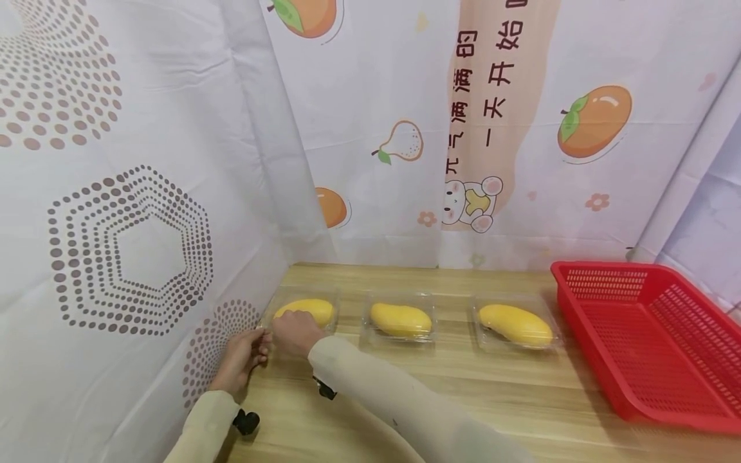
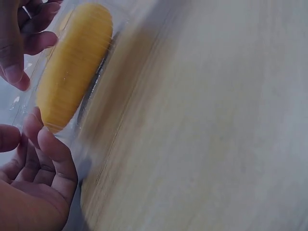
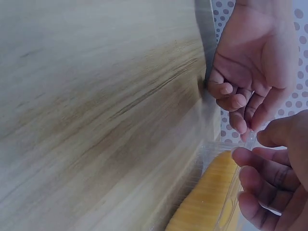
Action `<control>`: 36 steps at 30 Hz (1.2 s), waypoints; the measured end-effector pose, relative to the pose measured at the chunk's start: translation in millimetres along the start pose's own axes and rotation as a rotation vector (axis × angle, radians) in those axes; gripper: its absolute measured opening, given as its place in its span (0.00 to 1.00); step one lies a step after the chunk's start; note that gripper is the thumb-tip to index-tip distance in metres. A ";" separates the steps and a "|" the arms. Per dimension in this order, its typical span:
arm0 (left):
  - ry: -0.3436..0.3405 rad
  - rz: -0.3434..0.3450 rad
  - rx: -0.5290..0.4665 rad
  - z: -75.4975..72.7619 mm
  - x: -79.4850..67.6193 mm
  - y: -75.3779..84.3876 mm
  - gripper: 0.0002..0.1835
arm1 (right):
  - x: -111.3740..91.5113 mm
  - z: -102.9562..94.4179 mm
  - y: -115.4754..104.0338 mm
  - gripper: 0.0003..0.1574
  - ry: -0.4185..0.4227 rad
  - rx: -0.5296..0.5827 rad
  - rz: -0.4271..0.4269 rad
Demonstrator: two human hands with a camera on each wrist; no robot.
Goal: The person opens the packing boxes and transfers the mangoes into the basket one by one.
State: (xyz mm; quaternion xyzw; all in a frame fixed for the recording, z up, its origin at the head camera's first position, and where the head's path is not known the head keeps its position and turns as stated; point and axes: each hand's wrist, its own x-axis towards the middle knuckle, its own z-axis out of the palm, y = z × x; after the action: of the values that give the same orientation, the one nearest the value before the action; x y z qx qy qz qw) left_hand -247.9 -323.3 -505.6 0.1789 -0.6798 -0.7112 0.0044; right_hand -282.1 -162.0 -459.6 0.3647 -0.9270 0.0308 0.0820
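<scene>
Leftmost of three clear plastic boxes, one box (image 3: 228, 204) holds a yellow mango (image 1: 321, 311) and lies on the wooden table. With its thumb and fingertips, my left hand (image 1: 240, 360) pinches the box's left corner edge. My right hand (image 1: 298, 333) reaches across from the right and grips the box's rim close beside the left hand, its fingers bent along that edge. In the right wrist view the two thumbs are nearly together at the corner. Part of the mango is hidden by the right hand in the head view.
Two more clear boxes with mangoes, a middle mango (image 1: 401, 319) and a right mango (image 1: 515, 325), stand in a row on the table (image 1: 463, 386). At the right is a red plastic basket (image 1: 602, 360). Printed curtains (image 1: 370, 83) border the table's left and back.
</scene>
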 end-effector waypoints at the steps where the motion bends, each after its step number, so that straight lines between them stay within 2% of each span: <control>1: -0.003 0.003 -0.010 -0.6 0.1 0.0 0.13 | 0.3 0.1 -0.9 0.16 0.004 -0.007 0.000; 5: -0.008 0.018 -0.024 -2.9 0.3 -1.5 0.13 | 1.6 -0.8 -4.1 0.15 0.010 -0.012 -0.009; 10: -0.026 0.037 -0.005 -5.6 -0.9 -5.0 0.10 | 3.2 -2.9 -8.4 0.19 -0.011 -0.002 -0.012; 13: -0.038 0.048 0.016 -6.8 -1.0 -5.9 0.11 | 4.9 -4.0 -11.7 0.17 -0.020 -0.010 -0.003; 20: -0.025 0.064 0.043 -7.8 -1.0 -6.7 0.13 | 11.4 -1.7 -22.9 0.05 -0.002 -0.126 -0.056; 26: -0.042 0.038 0.048 -6.0 -1.8 -9.2 0.13 | 14.8 8.0 -26.4 0.10 0.019 -0.225 -0.085; 28: -0.043 0.039 0.053 -4.9 -1.3 -9.2 0.14 | 15.3 9.7 -26.7 0.08 0.030 -0.238 -0.091; 32: -0.027 0.037 0.066 -5.5 0.3 -6.1 0.17 | 16.3 7.0 -27.8 0.04 0.048 -0.240 -0.126; 36: -0.012 0.028 0.089 -6.6 1.0 -3.3 0.17 | 16.0 2.7 -28.9 0.07 0.060 -0.270 -0.157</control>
State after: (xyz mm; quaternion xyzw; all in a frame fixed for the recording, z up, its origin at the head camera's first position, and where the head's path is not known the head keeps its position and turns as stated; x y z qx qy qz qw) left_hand -246.3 -329.6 -509.1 0.1650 -0.7133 -0.6812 0.0022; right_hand -274.2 -194.2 -459.6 0.4207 -0.8884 -0.0899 0.1600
